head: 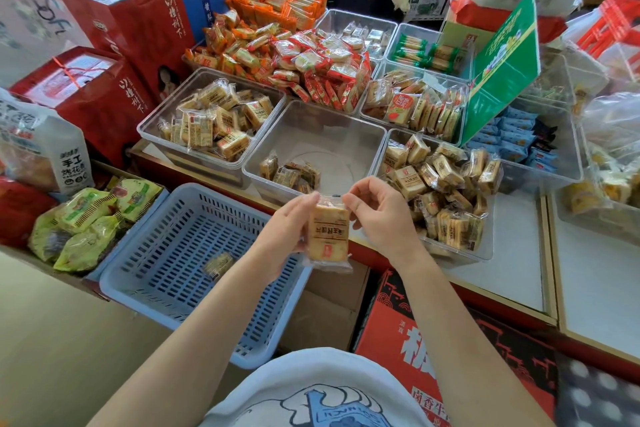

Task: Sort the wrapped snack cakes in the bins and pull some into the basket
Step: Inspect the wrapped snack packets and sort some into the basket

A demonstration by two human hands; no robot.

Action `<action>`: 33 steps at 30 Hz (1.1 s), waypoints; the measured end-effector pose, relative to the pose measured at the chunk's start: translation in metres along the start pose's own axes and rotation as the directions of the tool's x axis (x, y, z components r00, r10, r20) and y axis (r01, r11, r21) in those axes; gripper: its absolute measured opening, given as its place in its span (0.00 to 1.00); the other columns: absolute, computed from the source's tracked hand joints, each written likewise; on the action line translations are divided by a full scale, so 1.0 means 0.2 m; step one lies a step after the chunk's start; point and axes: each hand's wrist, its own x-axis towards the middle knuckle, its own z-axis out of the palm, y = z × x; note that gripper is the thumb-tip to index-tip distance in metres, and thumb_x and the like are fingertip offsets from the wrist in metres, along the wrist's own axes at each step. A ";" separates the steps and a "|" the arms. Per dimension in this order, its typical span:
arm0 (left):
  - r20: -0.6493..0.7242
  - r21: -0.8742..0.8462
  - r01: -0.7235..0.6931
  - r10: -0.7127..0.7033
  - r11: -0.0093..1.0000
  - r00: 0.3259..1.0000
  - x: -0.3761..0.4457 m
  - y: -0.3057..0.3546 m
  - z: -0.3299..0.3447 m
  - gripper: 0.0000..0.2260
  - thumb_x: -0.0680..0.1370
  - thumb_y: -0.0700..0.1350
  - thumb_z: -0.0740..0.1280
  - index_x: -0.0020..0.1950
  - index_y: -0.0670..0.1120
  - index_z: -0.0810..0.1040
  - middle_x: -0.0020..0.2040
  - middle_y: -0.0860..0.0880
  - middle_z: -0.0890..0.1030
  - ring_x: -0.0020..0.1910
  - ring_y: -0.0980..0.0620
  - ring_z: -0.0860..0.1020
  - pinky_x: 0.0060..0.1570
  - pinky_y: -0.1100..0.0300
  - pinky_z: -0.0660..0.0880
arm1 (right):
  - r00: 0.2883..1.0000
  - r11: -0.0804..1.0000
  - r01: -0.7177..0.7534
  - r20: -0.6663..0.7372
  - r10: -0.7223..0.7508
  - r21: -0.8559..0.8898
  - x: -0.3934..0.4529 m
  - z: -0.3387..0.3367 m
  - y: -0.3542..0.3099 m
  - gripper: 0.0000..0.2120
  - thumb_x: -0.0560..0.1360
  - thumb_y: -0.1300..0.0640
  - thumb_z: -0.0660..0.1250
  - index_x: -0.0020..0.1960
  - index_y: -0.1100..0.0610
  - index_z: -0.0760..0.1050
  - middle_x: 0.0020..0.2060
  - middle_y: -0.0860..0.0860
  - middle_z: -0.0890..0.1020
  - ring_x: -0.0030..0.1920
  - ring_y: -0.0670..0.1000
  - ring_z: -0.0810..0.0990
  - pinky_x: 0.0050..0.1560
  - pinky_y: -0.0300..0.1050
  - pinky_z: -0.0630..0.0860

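Observation:
I hold one wrapped snack cake [328, 234] upright in front of me, over the counter's red front edge. My left hand [287, 236] grips its left side and my right hand [377, 215] pinches the top right corner of the wrapper. The blue slotted basket [145, 274] lies to the left below my hands with one small wrapped cake [218, 265] in it. Beyond my hands, the middle clear bin [311, 121] holds a few dark wrapped cakes [291, 175]. Yellow wrapped cakes fill the left bin [162, 111] and the right bin [485, 246].
Further bins of orange and red packets [311, 69], green sticks [426, 52] and blue packets [519, 139] stand behind. A green box [502, 69] leans among them. Red gift boxes [131, 21] rise at the left, green bags [86, 229] lie beside the basket, and a red carton [433, 340] sits below the counter.

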 end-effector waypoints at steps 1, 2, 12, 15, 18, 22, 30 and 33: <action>-0.019 0.008 0.045 -0.044 0.999 0.999 0.00 0.00 0.00 0.20 0.83 0.63 0.59 0.64 0.53 0.79 0.54 0.47 0.87 0.55 0.46 0.85 0.59 0.45 0.80 | 1.000 1.000 0.020 -0.011 -0.020 -0.020 0.01 0.00 0.00 0.06 0.79 0.61 0.71 0.44 0.56 0.77 0.37 0.55 0.82 0.36 0.53 0.81 0.40 0.49 0.82; -0.025 0.028 0.049 -0.048 0.998 0.999 0.01 0.00 0.00 0.20 0.83 0.64 0.58 0.65 0.53 0.79 0.53 0.48 0.87 0.55 0.47 0.84 0.60 0.44 0.79 | 0.999 0.999 0.033 -0.018 -0.033 -0.026 0.01 -0.01 0.00 0.06 0.78 0.62 0.72 0.44 0.56 0.78 0.36 0.54 0.82 0.36 0.53 0.81 0.40 0.49 0.82; -0.014 0.065 -0.097 0.098 0.993 0.995 0.00 -0.01 0.02 0.11 0.85 0.51 0.61 0.57 0.55 0.84 0.48 0.50 0.87 0.46 0.55 0.85 0.45 0.59 0.83 | 0.991 0.976 -0.129 -0.024 0.135 0.174 0.00 -0.03 0.00 0.02 0.79 0.58 0.71 0.48 0.57 0.81 0.39 0.53 0.83 0.38 0.45 0.81 0.39 0.39 0.79; -0.129 -0.014 -0.074 0.071 0.997 0.989 0.01 -0.02 0.04 0.09 0.85 0.50 0.63 0.53 0.56 0.83 0.44 0.52 0.87 0.44 0.56 0.85 0.40 0.60 0.83 | 0.982 0.978 -0.185 0.062 0.180 0.098 0.00 -0.03 0.01 0.09 0.80 0.52 0.70 0.59 0.52 0.77 0.48 0.53 0.82 0.49 0.49 0.83 0.45 0.43 0.82; -0.230 -0.031 -0.007 -0.001 1.000 0.973 0.03 -0.02 0.04 0.09 0.84 0.53 0.64 0.50 0.57 0.83 0.48 0.48 0.86 0.50 0.50 0.84 0.50 0.51 0.84 | 0.972 0.987 -0.153 0.170 0.159 -0.049 -0.02 0.01 0.01 0.20 0.77 0.48 0.73 0.66 0.50 0.71 0.53 0.51 0.77 0.54 0.49 0.80 0.46 0.46 0.84; -0.188 0.045 0.009 -0.001 0.999 0.982 0.02 -0.02 0.04 0.09 0.83 0.57 0.65 0.51 0.57 0.83 0.48 0.48 0.87 0.51 0.48 0.85 0.54 0.46 0.83 | 0.970 0.970 -0.070 0.213 0.121 -0.234 -0.05 0.05 0.01 0.29 0.73 0.46 0.77 0.68 0.50 0.69 0.57 0.49 0.72 0.57 0.48 0.75 0.56 0.43 0.79; 0.047 -0.151 -0.062 0.070 0.987 0.996 0.01 -0.01 -0.02 0.19 0.82 0.44 0.67 0.71 0.60 0.74 0.58 0.44 0.85 0.56 0.45 0.84 0.52 0.49 0.83 | 0.936 0.911 -0.343 0.169 0.309 0.230 -0.03 -0.04 0.00 0.15 0.83 0.54 0.58 0.67 0.47 0.73 0.59 0.55 0.78 0.59 0.57 0.79 0.58 0.56 0.80; 0.106 -0.199 -0.098 0.121 0.975 0.987 0.01 -0.03 -0.06 0.35 0.75 0.40 0.73 0.76 0.62 0.64 0.57 0.41 0.85 0.56 0.43 0.85 0.50 0.52 0.83 | 0.902 0.780 -0.429 0.262 0.343 0.456 -0.05 -0.08 -0.01 0.15 0.84 0.51 0.56 0.67 0.48 0.75 0.59 0.58 0.78 0.55 0.58 0.81 0.54 0.59 0.79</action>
